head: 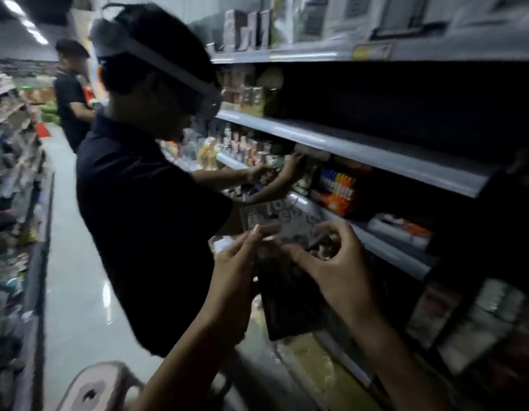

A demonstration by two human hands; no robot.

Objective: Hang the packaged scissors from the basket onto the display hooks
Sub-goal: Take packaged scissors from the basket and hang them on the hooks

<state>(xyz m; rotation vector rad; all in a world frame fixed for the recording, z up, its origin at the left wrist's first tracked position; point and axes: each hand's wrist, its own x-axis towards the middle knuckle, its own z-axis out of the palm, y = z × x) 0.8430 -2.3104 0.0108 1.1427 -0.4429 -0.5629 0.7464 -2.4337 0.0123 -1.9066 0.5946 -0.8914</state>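
Dim shop aisle, shelving [346,149] running down the right, another person [144,203] working at it ahead. Both hands are gripping the packaged scissors [290,304], raised before the shelves: left hand [236,262] pinching the upper left edge, right hand [334,262] curling round the upper right. I'm reading it as a light, flat, slick pack, likely bendy, so gripping near the top looks best for steering it. No hook is showing clearly.
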